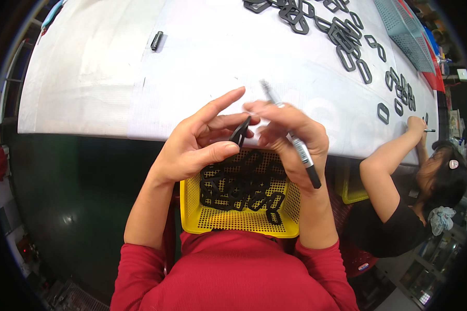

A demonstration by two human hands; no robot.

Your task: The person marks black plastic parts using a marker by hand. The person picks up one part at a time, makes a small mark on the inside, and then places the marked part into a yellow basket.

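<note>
Between the thumb and fingers of the left hand point(191, 140), I see one black link point(239, 132) pinched and tilted, the index finger stretched out clear of it. From my remote seat, the right hand point(305, 127) shows close beside it, fingers curled and a little blurred; they grip a marker point(301, 152) slantwise, black end toward the wrist. I cannot tell whether the right fingertips touch the link, nor whether the marker's far end is bare.

I take the step in hand to be handling a single link, the marker tucked in the grip. The next move, as I judge it, calls for a firm pinch on the link and care that the marker does not knock it loose.

Just below the hands is a yellow basket point(191, 211) at the lap, with a heap of similar links point(238, 192) inside; the hands hide part of its far side. Beyond runs the front edge of the table point(202, 67), which any reach has to clear. A black cap point(157, 41) lies farther off, to the left. At upper right, loose links point(341, 37) are strewn near a blue-grey basket point(403, 37). On the right, a co-worker's hand point(416, 125) holds a pen point(429, 130); that arm could hinder a reach there.
</note>
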